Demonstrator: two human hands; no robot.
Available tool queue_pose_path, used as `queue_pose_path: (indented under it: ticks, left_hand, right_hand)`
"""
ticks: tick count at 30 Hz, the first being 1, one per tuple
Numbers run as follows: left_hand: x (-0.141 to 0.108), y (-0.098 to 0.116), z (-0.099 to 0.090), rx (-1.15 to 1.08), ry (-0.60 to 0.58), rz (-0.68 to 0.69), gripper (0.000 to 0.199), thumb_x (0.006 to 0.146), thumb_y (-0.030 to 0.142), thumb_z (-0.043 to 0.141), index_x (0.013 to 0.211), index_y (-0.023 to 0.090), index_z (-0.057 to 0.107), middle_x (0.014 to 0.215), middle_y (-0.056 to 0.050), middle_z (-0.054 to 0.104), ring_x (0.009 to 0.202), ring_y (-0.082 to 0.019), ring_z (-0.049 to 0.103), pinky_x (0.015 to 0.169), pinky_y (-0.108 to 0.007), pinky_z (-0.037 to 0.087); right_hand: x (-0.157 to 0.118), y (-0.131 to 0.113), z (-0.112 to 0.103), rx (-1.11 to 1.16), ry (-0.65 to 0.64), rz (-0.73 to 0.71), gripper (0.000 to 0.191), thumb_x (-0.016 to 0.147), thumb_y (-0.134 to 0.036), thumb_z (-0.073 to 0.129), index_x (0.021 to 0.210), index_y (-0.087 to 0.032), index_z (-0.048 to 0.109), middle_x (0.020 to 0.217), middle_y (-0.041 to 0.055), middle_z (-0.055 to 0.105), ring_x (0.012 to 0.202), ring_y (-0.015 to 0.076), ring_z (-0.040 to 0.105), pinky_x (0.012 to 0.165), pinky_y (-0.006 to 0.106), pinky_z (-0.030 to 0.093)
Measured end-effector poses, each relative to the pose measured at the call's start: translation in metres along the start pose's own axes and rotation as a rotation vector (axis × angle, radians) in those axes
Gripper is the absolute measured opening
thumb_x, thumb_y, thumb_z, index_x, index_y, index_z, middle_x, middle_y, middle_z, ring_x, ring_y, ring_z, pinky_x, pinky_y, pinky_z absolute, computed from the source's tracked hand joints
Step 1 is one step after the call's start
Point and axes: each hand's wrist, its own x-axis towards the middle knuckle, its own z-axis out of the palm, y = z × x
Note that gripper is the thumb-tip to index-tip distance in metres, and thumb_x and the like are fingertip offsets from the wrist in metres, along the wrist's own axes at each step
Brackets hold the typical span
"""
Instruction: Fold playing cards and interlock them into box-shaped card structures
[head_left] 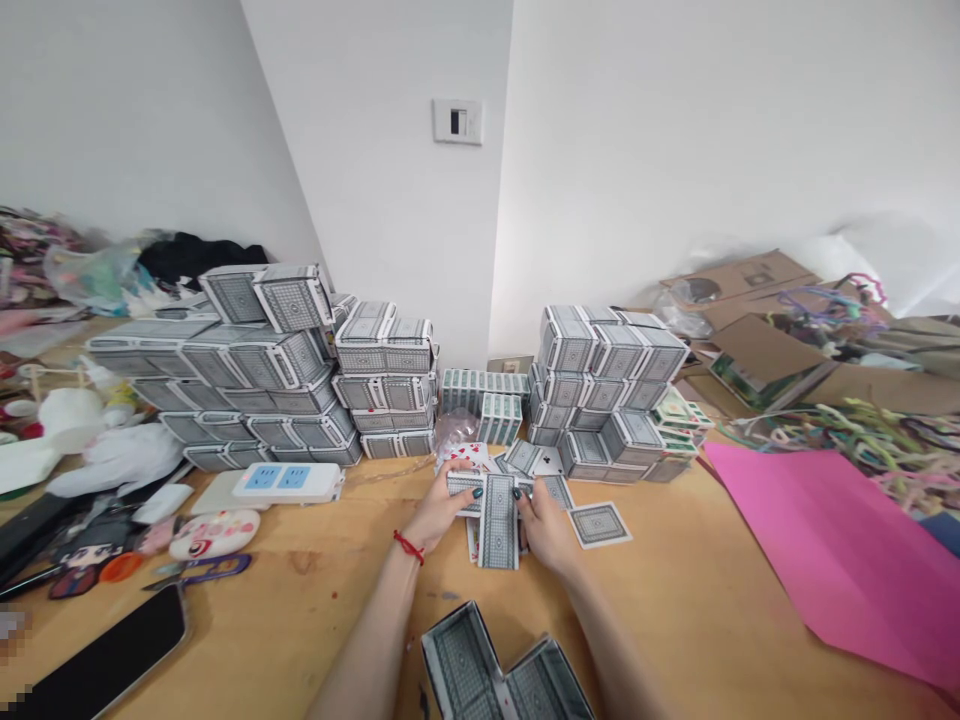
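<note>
Across the worktop [675, 590], near a loose card [600, 524], your left hand [435, 512] and right hand [546, 525] pinch crossed cards [498, 525] between their fingers, and uneven pressure could skew or bend them, though the hidden undersides leave the hold hard to judge.

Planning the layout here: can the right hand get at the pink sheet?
Probably yes: nothing stands between the right hand and the pink sheet, though that hand is occupied with cards.
</note>
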Motion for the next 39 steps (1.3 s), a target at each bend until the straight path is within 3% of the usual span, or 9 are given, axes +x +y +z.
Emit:
queue_pose_path:
  ticks: [6, 11, 15, 21, 26, 39]
  left_hand:
    - [0.001, -0.003, 0.002, 0.038, 0.035, 0.018, 0.044, 0.061, 0.021, 0.067, 0.098, 0.021, 0.044, 0.089, -0.001, 0.058, 0.078, -0.013, 0.057, 0.069, -0.025, 0.044]
    - [0.002, 0.001, 0.009, 0.078, 0.076, 0.020, 0.045, 0.060, 0.026, 0.067, 0.100, 0.020, 0.046, 0.088, -0.002, 0.059, 0.077, -0.015, 0.057, 0.068, -0.027, 0.045]
    - [0.005, 0.004, 0.014, 0.321, 0.222, 0.163, 0.030, 0.066, 0.034, 0.060, 0.091, 0.019, 0.053, 0.088, -0.003, 0.059, 0.079, -0.016, 0.056, 0.071, -0.027, 0.043]
    - [0.008, -0.003, 0.015, 0.531, 0.363, 0.307, 0.019, 0.074, 0.034, 0.049, 0.083, 0.018, 0.055, 0.079, -0.001, 0.060, 0.071, -0.014, 0.055, 0.065, -0.025, 0.042]
    - [0.007, -0.007, 0.018, 0.484, 0.402, 0.286, 0.018, 0.074, 0.034, 0.048, 0.078, 0.017, 0.053, 0.065, 0.001, 0.055, 0.057, -0.012, 0.051, 0.053, -0.022, 0.039]
    - [0.001, -0.002, 0.024, 0.358, 0.409, 0.221, 0.017, 0.073, 0.036, 0.050, 0.073, 0.019, 0.049, 0.053, 0.004, 0.045, 0.042, -0.009, 0.041, 0.039, -0.019, 0.031]
  right_hand:
    - [0.000, -0.004, -0.001, -0.033, 0.050, -0.020, 0.014, 0.080, -0.037, 0.040, 0.085, -0.023, 0.040, 0.042, -0.0076, 0.048, 0.035, 0.0159, 0.050, 0.038, 0.024, 0.035]
    - [0.002, -0.005, -0.002, -0.079, 0.169, -0.143, 0.018, 0.078, -0.034, 0.044, 0.090, -0.021, 0.047, 0.076, 0.0025, 0.062, 0.069, 0.0193, 0.060, 0.061, 0.029, 0.044]
    - [0.005, 0.000, -0.003, -0.024, 0.186, -0.180, 0.024, 0.079, -0.033, 0.044, 0.098, -0.020, 0.047, 0.089, 0.0051, 0.062, 0.082, 0.0200, 0.058, 0.071, 0.031, 0.044]
    - [0.005, 0.000, -0.004, -0.010, 0.185, -0.199, 0.022, 0.078, -0.030, 0.045, 0.098, -0.020, 0.048, 0.091, 0.0056, 0.062, 0.084, 0.0203, 0.058, 0.072, 0.031, 0.044]
    - [0.003, -0.002, -0.003, -0.006, 0.197, -0.195, 0.020, 0.077, -0.031, 0.046, 0.093, -0.019, 0.050, 0.087, 0.0051, 0.063, 0.081, 0.0199, 0.058, 0.069, 0.030, 0.043]
    - [-0.001, -0.009, 0.001, -0.049, 0.162, -0.199, 0.015, 0.079, -0.029, 0.042, 0.091, -0.020, 0.044, 0.086, 0.0053, 0.060, 0.081, 0.0204, 0.057, 0.069, 0.030, 0.044]
